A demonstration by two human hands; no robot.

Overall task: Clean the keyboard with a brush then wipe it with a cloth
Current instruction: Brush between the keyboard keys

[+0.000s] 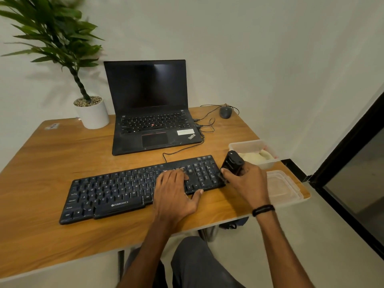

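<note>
Two hands are reaching out over the wooden table [52, 163], and nearest to us a black wristband [263, 210] is sitting on the right wrist. The left hand [176, 192] is lying flat on the right half of the keyboard [116, 194], fingers straight and slightly apart across the keys, thumb hooking over the front edge. The keyboard is lying slantwise across the middle of the table, its left end nearer to us.

The right hand [247, 183] is gripping the brush [232, 162], fingers and thumb wrapped round its black body. The brush is standing tilted at the keyboard's right end, by the number pad, and its lower end is meeting that edge; the bristles are too dark to make out.

Just right of that hand, a clear lid [284, 188] is resting at the table's corner. Behind the brush, a clear container [247, 144] is holding the cream cloth [257, 156], bunched up inside it.

Further back, an open laptop [149, 113] is showing a dark screen. A mouse [225, 112] is sitting at the far right edge, and a leafy plant [58, 38] is rising from a white pot [93, 115] at the far left.
</note>
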